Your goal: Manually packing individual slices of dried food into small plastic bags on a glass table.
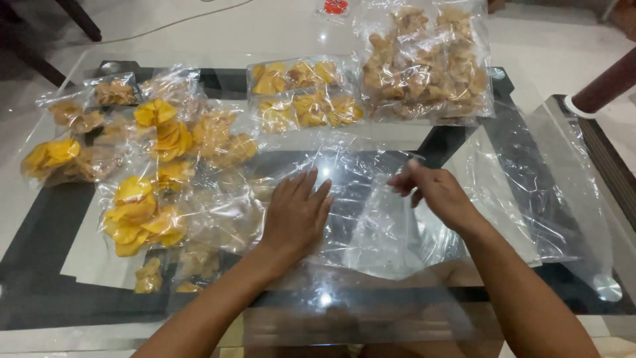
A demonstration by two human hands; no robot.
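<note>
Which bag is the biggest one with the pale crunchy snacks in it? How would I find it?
Look at the glass table and go to its far edge, right of the middle. There lies the big clear bag of pale brown chips. The flat packets of yellow chips beside it are smaller, and their chips are bright yellow.

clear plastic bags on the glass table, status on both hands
Left hand flat on the empty clear plastic bags. Right hand pinching one bag's edge. Bagged yellow chips lie close left.
</note>
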